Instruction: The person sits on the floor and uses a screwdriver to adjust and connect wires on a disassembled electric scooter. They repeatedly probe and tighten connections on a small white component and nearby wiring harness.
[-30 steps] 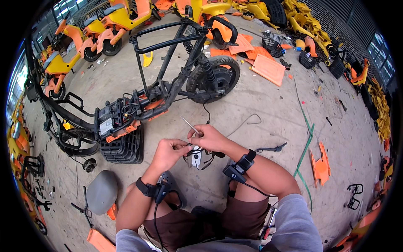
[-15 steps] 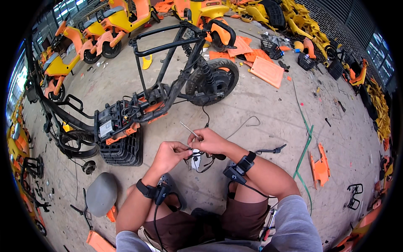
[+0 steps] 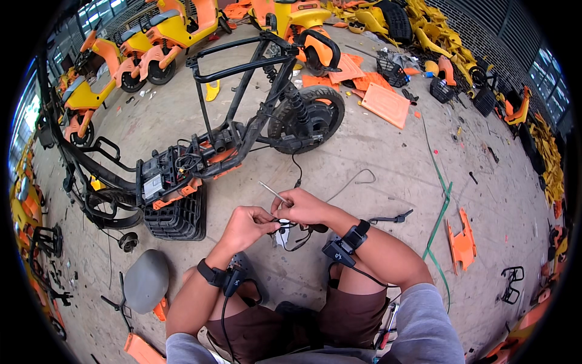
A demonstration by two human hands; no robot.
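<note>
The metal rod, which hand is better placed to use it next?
Probably the right hand: it holds the metal rod, whose far end points ahead and leftward, while the left hand is busy pinching black wires.

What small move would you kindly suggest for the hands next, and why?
Perhaps steady the black cables with the left hand and spread their loops, since they bunch beneath both hands, and the right hand also holds a metal-shafted tool.

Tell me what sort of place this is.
Probably a scooter repair or dismantling workshop: a stripped black metal scooter frame, a row of yellow-and-orange scooters, and a heap of loose yellow plastic body panels point to it.
</note>
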